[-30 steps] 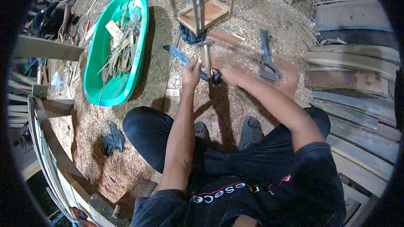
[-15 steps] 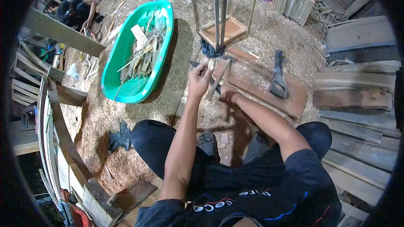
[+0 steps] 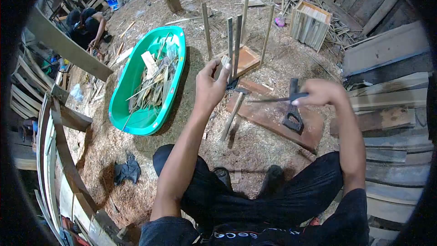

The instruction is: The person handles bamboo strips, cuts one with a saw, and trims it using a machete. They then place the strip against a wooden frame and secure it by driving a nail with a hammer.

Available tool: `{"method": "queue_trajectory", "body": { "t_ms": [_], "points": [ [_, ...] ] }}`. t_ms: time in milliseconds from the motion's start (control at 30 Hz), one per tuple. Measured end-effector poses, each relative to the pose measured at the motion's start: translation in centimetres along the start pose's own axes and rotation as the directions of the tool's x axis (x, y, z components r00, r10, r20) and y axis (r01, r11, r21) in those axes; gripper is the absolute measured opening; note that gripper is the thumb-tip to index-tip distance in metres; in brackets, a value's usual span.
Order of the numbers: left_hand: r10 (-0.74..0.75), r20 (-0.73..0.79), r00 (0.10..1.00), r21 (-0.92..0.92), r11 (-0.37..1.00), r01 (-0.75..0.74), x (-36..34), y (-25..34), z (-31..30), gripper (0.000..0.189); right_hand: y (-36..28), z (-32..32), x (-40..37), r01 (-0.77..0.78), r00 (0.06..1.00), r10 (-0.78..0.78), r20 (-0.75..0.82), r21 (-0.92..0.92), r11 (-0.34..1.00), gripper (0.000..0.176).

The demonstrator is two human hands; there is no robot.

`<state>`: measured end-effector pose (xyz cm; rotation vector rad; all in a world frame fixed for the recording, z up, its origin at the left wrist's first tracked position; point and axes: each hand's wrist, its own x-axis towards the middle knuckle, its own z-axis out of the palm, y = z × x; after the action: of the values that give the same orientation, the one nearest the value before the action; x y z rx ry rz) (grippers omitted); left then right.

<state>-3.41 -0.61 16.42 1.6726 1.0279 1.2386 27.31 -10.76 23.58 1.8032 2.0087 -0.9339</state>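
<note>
Above sawdust floor (image 3: 114, 146) | left hand (image 3: 210, 86) grips thin, pale, tilted stick (image 3: 231, 116) | right hand (image 3: 321, 93) grips dark knife (image 3: 273, 99)

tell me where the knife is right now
In the head view the knife is in the right hand, right of centre, its blade pointing toward the stick held by the left hand.

Head-worn camera (fisheye, close) looks down over the left hand (image 3: 211, 84) and right hand (image 3: 321, 93).

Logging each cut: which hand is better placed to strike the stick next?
Likely right: the right hand holds the knife, blade toward the stick; the left hand grips the stick's top, steadying it.
</note>
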Motion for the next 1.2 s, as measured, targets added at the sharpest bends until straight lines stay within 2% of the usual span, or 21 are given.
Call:
{"method": "queue_trajectory", "body": {
  "t_ms": [67, 167, 200, 267, 333, 400, 500, 533, 633, 667, 767, 800, 867, 933, 1000, 1067, 1133, 1200],
  "points": [
    [-0.023, 0.028, 0.999, -0.004, 1.000, 0.023, 0.2, 1.3, 0.3, 0.029, 0.9, -1.2, -3.5, 0.098, 0.982, -0.064, -0.176, 0.195, 0.976, 0.051],
    [0.012, 0.073, 0.997, -0.005, 1.000, -0.011, 0.4, 1.6, 1.5, 0.025, -0.7, -1.5, -5.9, 0.172, 0.896, 0.014, -0.444, 0.376, 0.911, 0.044],
    [0.000, 0.102, 0.995, -0.020, 1.000, 0.002, 0.2, 1.8, 1.7, 0.024, -1.9, -0.8, -5.9, 0.248, 0.862, 0.060, -0.503, 0.522, 0.816, 0.038],
    [0.005, 0.154, 0.988, -0.041, 0.999, 0.002, 0.0, 2.7, 2.0, 0.023, -0.8, 3.7, -1.4, 0.481, 0.713, 0.055, -0.699, 0.544, 0.688, 0.034],
    [-0.030, 0.246, 0.969, -0.038, 0.998, 0.041, -0.5, 2.4, 2.3, 0.020, -1.8, 4.9, 0.3, 0.534, 0.645, 0.104, -0.757, 0.544, 0.647, 0.031],
    [-0.036, 0.320, 0.947, -0.014, 0.999, 0.042, -1.3, 2.6, 2.8, 0.017, -3.9, 4.2, 0.7, 0.419, 0.685, 0.167, -0.709, 0.571, 0.706, 0.029],
    [-0.092, 0.313, 0.945, -0.005, 0.995, 0.098, -2.6, 3.8, 3.7, 0.018, -6.2, 3.3, 0.2, 0.346, 0.565, 0.088, -0.820, 0.332, 0.877, 0.031],
    [-0.055, 0.294, 0.954, -0.050, 0.996, 0.073, -3.0, 3.2, 4.2, 0.022, -5.4, 3.9, 1.3, 0.416, 0.452, 0.019, -0.892, 0.230, 0.880, 0.027],
    [-0.077, 0.321, 0.944, -0.186, 0.972, 0.143, -3.7, 1.2, 4.7, 0.026, -4.6, 4.1, 2.0, 0.402, 0.363, -0.206, -0.909, -0.047, 0.915, 0.023],
    [-0.199, 0.379, 0.904, -0.163, 0.947, 0.277, -4.1, 0.8, 4.4, 0.031, -4.6, 4.2, 2.1, 0.381, 0.354, -0.214, -0.910, -0.069, 0.922, 0.023],
    [-0.217, 0.372, 0.903, -0.101, 0.957, 0.271, -4.8, 2.2, 4.3, 0.034, -4.7, 4.2, 2.0, 0.328, 0.341, -0.243, -0.908, -0.127, 0.936, 0.023],
    [-0.208, 0.347, 0.914, 0.001, 0.975, 0.222, -4.9, 4.5, 4.2, 0.037, -4.7, 4.0, 2.0, 0.321, 0.343, -0.254, -0.904, -0.141, 0.937, 0.023],
    [-0.085, 0.360, 0.929, -0.066, 0.991, 0.116, -5.3, 3.5, 4.8, 0.032, -4.7, 4.1, 2.1, 0.317, 0.344, -0.277, -0.897, -0.167, 0.934, 0.023],
    [-0.105, 0.401, 0.910, -0.068, 0.987, 0.144, -5.7, 2.2, 5.0, 0.032, -4.8, 4.3, 2.3, 0.321, 0.338, -0.301, -0.892, -0.191, 0.927, 0.023],
    [-0.220, 0.490, 0.843, 0.035, 0.972, 0.233, -4.9, 2.5, 4.8, 0.032, -5.1, 4.4, 2.3, 0.332, 0.332, -0.313, -0.890, -0.201, 0.922, 0.024],
    [-0.200, 0.501, 0.842, 0.024, 0.976, 0.217, -4.9, 2.7, 4.9, 0.031, -5.3, 4.5, 2.3, 0.332, 0.342, -0.312, -0.886, -0.196, 0.923, 0.026],
    [-0.042, 0.428, 0.903, -0.100, 0.991, 0.094, -5.7, 2.5, 5.4, 0.030, -5.4, 4.6, 2.4, 0.325, 0.365, -0.298, -0.882, -0.179, 0.929, 0.035],
    [0.051, 0.434, 0.900, -0.084, 0.996, -0.016, -5.6, 3.1, 5.2, 0.031, -5.5, 4.6, 2.4, 0.326, 0.371, -0.305, -0.877, -0.184, 0.927, 0.033]
  ]
}}
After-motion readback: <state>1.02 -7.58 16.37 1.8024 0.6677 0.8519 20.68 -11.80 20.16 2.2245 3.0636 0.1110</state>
